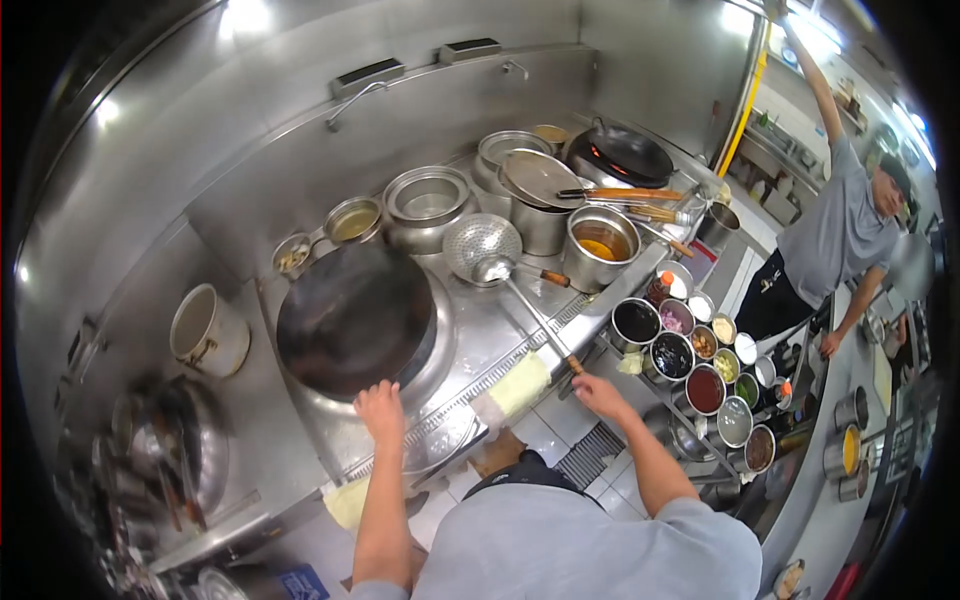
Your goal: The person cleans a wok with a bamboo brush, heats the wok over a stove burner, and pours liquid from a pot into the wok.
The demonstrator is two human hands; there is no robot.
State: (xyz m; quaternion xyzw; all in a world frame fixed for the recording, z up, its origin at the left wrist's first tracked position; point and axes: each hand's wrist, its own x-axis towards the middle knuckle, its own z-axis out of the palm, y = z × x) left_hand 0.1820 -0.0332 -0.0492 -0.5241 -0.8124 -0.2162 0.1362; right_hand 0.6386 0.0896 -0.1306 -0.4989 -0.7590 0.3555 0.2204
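Observation:
My left hand (380, 408) is closed at the near rim of a large dark wok (355, 320), which sits tilted over the burner ring. My right hand (598, 394) is wrapped round the wooden end of a long-handled ladle (535, 315). The ladle's head lies at a round perforated strainer (482, 248) on the steel stove top, to the right of the wok. Between my hands, a pale folded cloth (518, 384) lies on the stove's front edge.
Metal pots (428, 200) line the stove's back, with an oil pot (602, 245) at the right. A second wok (625, 155) stands farther off. Sauce containers (705, 388) fill a rack at my right. A co-worker (835, 225) stands beyond, one arm raised.

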